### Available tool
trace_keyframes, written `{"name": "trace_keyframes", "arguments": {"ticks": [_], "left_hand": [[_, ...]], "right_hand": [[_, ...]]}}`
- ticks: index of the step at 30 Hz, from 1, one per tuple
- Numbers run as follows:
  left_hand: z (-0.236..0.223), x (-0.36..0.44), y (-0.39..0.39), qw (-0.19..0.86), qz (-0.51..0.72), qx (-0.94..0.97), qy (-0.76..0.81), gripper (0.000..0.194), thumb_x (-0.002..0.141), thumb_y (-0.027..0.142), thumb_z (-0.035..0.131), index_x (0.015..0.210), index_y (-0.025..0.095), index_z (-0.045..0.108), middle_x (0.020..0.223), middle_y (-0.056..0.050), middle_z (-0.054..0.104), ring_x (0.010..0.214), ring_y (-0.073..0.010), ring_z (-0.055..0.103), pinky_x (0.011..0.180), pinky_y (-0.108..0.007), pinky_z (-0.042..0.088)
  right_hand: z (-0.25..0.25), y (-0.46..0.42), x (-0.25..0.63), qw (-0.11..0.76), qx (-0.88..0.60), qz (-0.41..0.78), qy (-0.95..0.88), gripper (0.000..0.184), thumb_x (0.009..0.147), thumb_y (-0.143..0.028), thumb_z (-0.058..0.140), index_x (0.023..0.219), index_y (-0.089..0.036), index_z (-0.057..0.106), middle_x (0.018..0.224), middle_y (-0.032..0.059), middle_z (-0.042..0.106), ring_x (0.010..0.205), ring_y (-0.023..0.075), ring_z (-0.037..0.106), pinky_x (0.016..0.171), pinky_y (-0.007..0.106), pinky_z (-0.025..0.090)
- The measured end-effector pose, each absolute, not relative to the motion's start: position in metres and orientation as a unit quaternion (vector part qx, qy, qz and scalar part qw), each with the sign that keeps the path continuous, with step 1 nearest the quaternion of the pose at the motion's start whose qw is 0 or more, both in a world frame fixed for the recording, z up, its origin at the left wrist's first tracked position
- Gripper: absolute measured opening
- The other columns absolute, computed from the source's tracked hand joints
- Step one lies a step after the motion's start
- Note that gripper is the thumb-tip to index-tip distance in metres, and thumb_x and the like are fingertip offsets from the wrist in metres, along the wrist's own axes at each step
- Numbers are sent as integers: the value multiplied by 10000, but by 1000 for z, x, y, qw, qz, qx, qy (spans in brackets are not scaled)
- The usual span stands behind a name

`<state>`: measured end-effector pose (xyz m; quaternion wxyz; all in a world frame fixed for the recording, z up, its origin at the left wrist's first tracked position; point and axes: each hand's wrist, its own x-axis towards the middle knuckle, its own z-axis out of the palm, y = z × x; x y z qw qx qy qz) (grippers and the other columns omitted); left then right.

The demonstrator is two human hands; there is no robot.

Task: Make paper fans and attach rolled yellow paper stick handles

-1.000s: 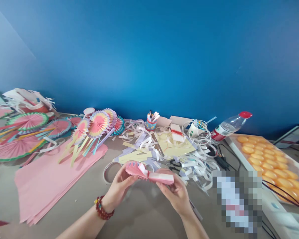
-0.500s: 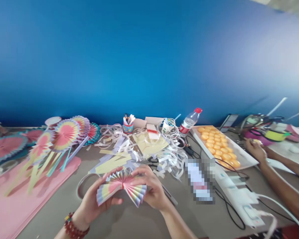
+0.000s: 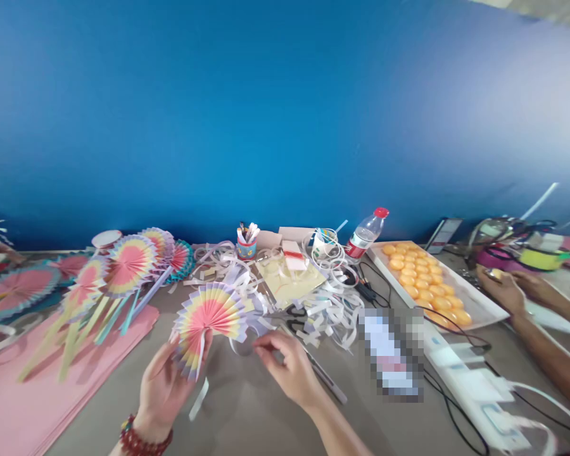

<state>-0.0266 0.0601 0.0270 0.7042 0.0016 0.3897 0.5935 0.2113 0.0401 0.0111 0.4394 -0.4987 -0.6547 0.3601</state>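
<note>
A pleated paper fan [image 3: 213,316] in pink, yellow and lilac is spread into a wide half-round. My left hand [image 3: 168,383], with a red bead bracelet at the wrist, grips it by its lower left part. My right hand [image 3: 287,367] is just right of the fan, apart from it. Its thumb and fingertips are drawn together; whether anything small is between them I cannot make out. A pale paper strip [image 3: 199,400] shows beside my left hand. Behind my right hand lies a slim grey cutter-like tool [image 3: 330,383].
Finished paper fans on strips [image 3: 132,263] lie over pink sheets [image 3: 76,373] at left. Paper scraps [image 3: 330,310], a pen cup [image 3: 246,247] and a bottle [image 3: 365,234] are behind. Right are a tray of orange domes [image 3: 418,278], a power strip [image 3: 475,392] and another person's hands [image 3: 501,288].
The fan has gone from a bow shape held in both hands to a spread half-round in my left hand. My right hand has let go of it and moved slightly away.
</note>
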Motion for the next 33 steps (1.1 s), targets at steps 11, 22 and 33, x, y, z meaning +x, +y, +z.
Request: {"name": "trace_keyframes", "arguments": {"ticks": [11,22,33], "left_hand": [[7,-11,43,772,522,98,349,468,755,97,731,1207,204,677,1047,-85,768,999,-296,728,944,-416,560],[12,-2,43,835,493,147,195,285,882,369,637,1101,218,744,1179,-74,716,1128,-273,638,999,-351,456],[13,2,44,843,480,181,162,426,929,505,548,1157,179,700,1203,-108,670,1089,-269,627,904,-330,457]], "right_hand": [[15,38,220,515,-442,528,-511,496,916,-581,567,1302,-272,610,1218,100,688,1095,278,659,924,373,540],[1,38,221,542,-506,597,-306,597,624,-504,874,1119,-210,716,1017,99,773,924,310,727,774,385,600],[-13,40,235,561,-529,611,-180,485,479,-419,944,901,-271,755,852,24,779,688,234,731,580,308,596]]}}
